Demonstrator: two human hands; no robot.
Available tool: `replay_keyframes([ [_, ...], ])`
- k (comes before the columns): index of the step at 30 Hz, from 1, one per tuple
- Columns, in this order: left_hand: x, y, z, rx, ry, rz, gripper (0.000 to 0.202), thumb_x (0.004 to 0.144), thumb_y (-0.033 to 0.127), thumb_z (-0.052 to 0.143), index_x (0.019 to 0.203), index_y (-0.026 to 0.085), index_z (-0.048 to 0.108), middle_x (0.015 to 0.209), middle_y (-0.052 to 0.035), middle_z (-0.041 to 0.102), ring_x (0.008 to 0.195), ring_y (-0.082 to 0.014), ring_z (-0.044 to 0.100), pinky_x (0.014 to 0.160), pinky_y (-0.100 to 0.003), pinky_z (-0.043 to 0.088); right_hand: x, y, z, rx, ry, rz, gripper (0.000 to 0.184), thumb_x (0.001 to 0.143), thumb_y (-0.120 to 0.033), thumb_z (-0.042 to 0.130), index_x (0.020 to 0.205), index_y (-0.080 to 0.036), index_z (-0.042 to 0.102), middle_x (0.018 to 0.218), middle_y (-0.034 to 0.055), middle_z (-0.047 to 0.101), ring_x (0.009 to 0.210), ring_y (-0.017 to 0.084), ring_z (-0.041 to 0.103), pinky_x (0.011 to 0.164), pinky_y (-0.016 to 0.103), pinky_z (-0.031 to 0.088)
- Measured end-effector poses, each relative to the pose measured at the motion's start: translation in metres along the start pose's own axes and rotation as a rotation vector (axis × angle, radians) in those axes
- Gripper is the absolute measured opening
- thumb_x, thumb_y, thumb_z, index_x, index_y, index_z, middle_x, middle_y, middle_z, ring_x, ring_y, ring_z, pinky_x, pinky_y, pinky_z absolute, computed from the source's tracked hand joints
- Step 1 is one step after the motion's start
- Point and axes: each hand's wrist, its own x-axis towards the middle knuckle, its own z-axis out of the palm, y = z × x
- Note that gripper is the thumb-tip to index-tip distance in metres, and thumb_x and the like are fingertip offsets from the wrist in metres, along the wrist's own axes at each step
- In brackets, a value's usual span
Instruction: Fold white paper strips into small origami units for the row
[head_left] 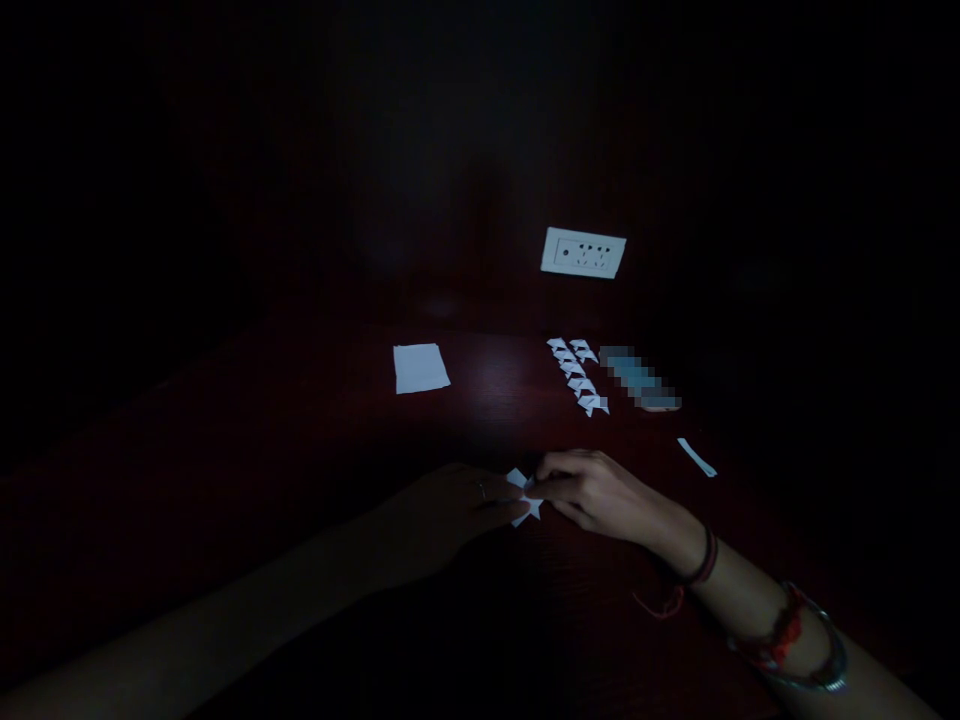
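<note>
A small piece of folded white paper [534, 508] with pointed corners is between my hands, low over the dark red table. My left hand [461, 505], in shadow and wearing a ring, has its fingertips closed on the paper's left side. From the right, my right hand [592, 490] presses thumb and index finger on the same paper, its other fingers curled. The fingertips hide part of the folds. Beyond my right hand, several folded white paper pieces [574, 370] lie in two rows.
A stack of square white paper sheets [421, 370] lies at the back left of the table. Right of the folded pieces is a blurred-out phone [637, 378]. A narrow paper strip [697, 457] lies nearer. On the back wall is a white socket panel [583, 253]. The surroundings are very dark.
</note>
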Motion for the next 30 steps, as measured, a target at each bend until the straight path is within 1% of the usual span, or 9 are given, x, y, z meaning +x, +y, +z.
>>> replay_keyframes([
  [4, 0.0, 0.0, -0.001, -0.004, 0.011, 0.011, 0.042, 0.086, 0.012, 0.039, 0.125, 0.025, 0.033, 0.128, -0.0014, 0.038, 0.113, -0.0197, 0.037, 0.091, -0.037, 0.032, 0.001, 0.0, 0.0, -0.039, -0.001, -0.026, 0.024, 0.081, -0.014, 0.042, 0.098, -0.02, 0.059, 0.087, 0.0028, 0.055, 0.075, 0.011, 0.053, 0.069, 0.025, 0.042],
  [9, 0.001, 0.003, -0.002, -0.001, 0.013, -0.003, 0.041, 0.086, 0.013, 0.039, 0.125, 0.026, 0.034, 0.129, -0.0019, 0.037, 0.114, -0.0197, 0.037, 0.091, -0.036, 0.032, 0.002, -0.001, -0.001, -0.06, -0.018, -0.002, 0.022, 0.081, -0.012, 0.041, 0.09, -0.017, 0.061, 0.085, 0.0029, 0.055, 0.075, 0.011, 0.053, 0.07, 0.024, 0.041],
  [14, 0.003, 0.004, 0.01, -0.01, 0.095, -0.055, 0.037, 0.087, 0.016, 0.037, 0.122, 0.029, 0.039, 0.122, -0.0016, 0.045, 0.105, -0.0179, 0.045, 0.086, -0.032, 0.037, 0.002, -0.003, -0.004, -0.095, -0.06, 0.004, 0.021, 0.079, -0.012, 0.043, 0.087, -0.018, 0.061, 0.083, 0.0024, 0.055, 0.077, 0.012, 0.052, 0.071, 0.025, 0.04],
  [17, 0.003, 0.001, 0.015, -0.004, 0.106, -0.056, 0.037, 0.086, 0.016, 0.037, 0.121, 0.029, 0.04, 0.119, -0.0023, 0.047, 0.101, -0.0176, 0.049, 0.082, -0.031, 0.04, 0.0, 0.0, -0.007, -0.134, -0.068, 0.016, 0.019, 0.078, -0.013, 0.044, 0.084, -0.017, 0.061, 0.08, 0.0022, 0.055, 0.075, 0.013, 0.051, 0.071, 0.027, 0.039],
  [19, 0.001, 0.0, 0.013, 0.005, 0.095, -0.04, 0.038, 0.086, 0.015, 0.038, 0.121, 0.03, 0.039, 0.121, -0.0023, 0.046, 0.104, -0.019, 0.046, 0.084, -0.033, 0.039, -0.003, 0.003, -0.009, -0.143, -0.053, 0.035, 0.018, 0.076, -0.012, 0.045, 0.081, -0.017, 0.062, 0.078, 0.0024, 0.055, 0.073, 0.013, 0.051, 0.071, 0.028, 0.039],
  [21, -0.002, 0.0, 0.009, 0.023, 0.066, -0.031, 0.041, 0.084, 0.012, 0.04, 0.122, 0.029, 0.038, 0.123, -0.0024, 0.044, 0.112, -0.0215, 0.039, 0.088, -0.037, 0.035, -0.006, 0.006, -0.01, -0.107, -0.015, 0.072, 0.021, 0.077, -0.011, 0.044, 0.086, -0.017, 0.062, 0.081, 0.0027, 0.054, 0.072, 0.013, 0.051, 0.07, 0.027, 0.04],
  [25, -0.003, 0.003, -0.002, 0.066, 0.008, -0.039, 0.045, 0.08, 0.011, 0.046, 0.122, 0.028, 0.038, 0.126, -0.0008, 0.04, 0.123, -0.0273, 0.019, 0.095, -0.046, 0.024, -0.005, 0.006, -0.01, 0.043, 0.076, 0.108, 0.031, 0.079, -0.011, 0.041, 0.105, -0.019, 0.056, 0.088, 0.0035, 0.054, 0.074, 0.012, 0.052, 0.069, 0.025, 0.042],
  [27, -0.001, 0.006, -0.005, 0.077, 0.015, -0.036, 0.047, 0.08, 0.01, 0.046, 0.122, 0.029, 0.038, 0.128, -0.0005, 0.038, 0.122, -0.0273, 0.018, 0.096, -0.047, 0.023, -0.002, 0.004, -0.008, 0.105, 0.091, 0.095, 0.031, 0.079, -0.013, 0.043, 0.107, -0.019, 0.055, 0.091, 0.0039, 0.054, 0.077, 0.012, 0.052, 0.07, 0.025, 0.043],
  [30, 0.002, 0.007, -0.002, 0.066, 0.078, -0.07, 0.043, 0.082, 0.011, 0.044, 0.121, 0.03, 0.04, 0.125, -0.0025, 0.039, 0.116, -0.0239, 0.029, 0.092, -0.04, 0.03, 0.001, 0.004, -0.004, 0.164, 0.086, 0.087, 0.028, 0.079, -0.015, 0.046, 0.105, -0.019, 0.056, 0.092, 0.004, 0.053, 0.078, 0.012, 0.052, 0.073, 0.025, 0.043],
])
